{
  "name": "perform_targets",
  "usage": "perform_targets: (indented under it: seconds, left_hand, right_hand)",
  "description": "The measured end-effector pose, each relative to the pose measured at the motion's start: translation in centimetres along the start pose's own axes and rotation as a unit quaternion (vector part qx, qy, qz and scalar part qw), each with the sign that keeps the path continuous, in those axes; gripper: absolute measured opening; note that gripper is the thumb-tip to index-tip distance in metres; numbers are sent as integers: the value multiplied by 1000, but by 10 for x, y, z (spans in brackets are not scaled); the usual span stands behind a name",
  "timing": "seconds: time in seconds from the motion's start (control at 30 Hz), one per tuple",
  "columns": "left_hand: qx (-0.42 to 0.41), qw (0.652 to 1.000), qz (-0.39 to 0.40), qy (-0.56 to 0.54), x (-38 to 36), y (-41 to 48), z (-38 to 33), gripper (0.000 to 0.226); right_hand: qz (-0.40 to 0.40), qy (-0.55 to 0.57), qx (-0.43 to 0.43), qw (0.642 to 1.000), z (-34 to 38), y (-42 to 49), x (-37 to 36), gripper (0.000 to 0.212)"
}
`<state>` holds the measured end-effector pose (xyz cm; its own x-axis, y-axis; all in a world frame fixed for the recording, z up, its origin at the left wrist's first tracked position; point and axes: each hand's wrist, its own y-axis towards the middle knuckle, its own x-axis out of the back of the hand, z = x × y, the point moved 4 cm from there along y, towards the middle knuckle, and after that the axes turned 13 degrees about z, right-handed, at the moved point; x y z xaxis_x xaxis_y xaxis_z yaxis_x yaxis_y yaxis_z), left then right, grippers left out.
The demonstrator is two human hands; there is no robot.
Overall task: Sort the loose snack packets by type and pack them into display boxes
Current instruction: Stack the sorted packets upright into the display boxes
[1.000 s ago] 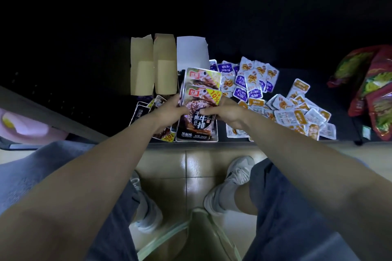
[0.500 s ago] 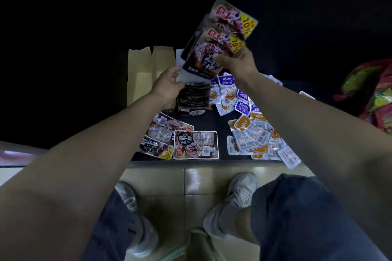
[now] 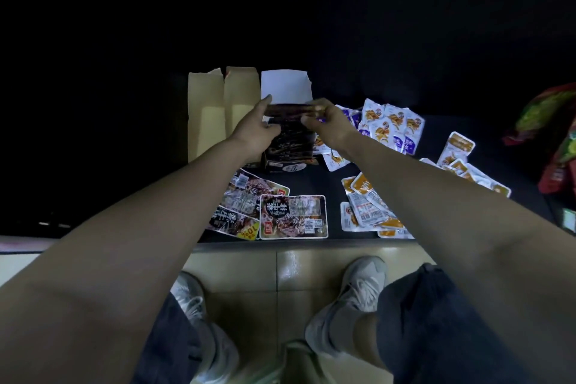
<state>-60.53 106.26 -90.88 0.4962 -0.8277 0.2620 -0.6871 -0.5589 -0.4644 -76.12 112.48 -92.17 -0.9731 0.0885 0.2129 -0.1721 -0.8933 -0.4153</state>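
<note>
I look down on a black tabletop point(image 3: 318, 178) in a very dark room. Past its far edge I can make out only blackness. Below its near edge are a beige tiled floor point(image 3: 280, 277) and the person's grey sneakers point(image 3: 352, 296).

The left hand point(image 3: 257, 131) and right hand point(image 3: 327, 121) each pinch one end of a stack of steak-snack packets point(image 3: 290, 109), seen edge-on, fingers curled tight on it. Directly beneath the fingers stands a dark display box point(image 3: 290, 150), and its white flap point(image 3: 285, 84) rises just beyond the fingertips. Tan cardboard flaps point(image 3: 223, 103) stand to the left of the left fingers.

Nearer to me than the fingers, loose steak-snack packets point(image 3: 293, 217) lie flat, printed with white Chinese characters; one carries a yellow "10%" badge point(image 3: 248, 232). To the right of the right fingers lie purple-and-white small packets point(image 3: 389, 125) and orange-and-white small packets point(image 3: 367, 212). Red and green bags point(image 3: 558, 140) sit well apart, farther right.
</note>
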Motion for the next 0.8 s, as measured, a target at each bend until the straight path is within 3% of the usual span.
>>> perform_targets:
  seconds: [0.17,0.27,0.43,0.57,0.63,0.73,0.8]
  left_hand:
    - [43,999,27,15,-7,14,14,59]
    - [37,998,42,-4,-15,17,14,57]
    - [26,998,-18,60,-11,9,15,49]
    - [30,984,-109,136,4,-20,29,29]
    - [43,975,-143,164,6,-37,44,20]
    - [103,971,-90,198,-5,-51,76,17]
    - [169,949,-34,265,-14,-56,98,26]
  right_hand:
    - [-7,-49,-24,998,-10,3,0,41]
    - [-1,-59,-50,997,-14,2,2,36]
    - [-6,-92,-62,994,-18,-9,1,45]
    - [-113,-95,-51,988,-24,-33,6,14]
    - [-125,-104,-68,984,-34,-47,-2,9]
    - [-36,-135,-131,981,-63,-60,-26,10]
    - [29,-189,-147,971,-80,-68,-44,10]
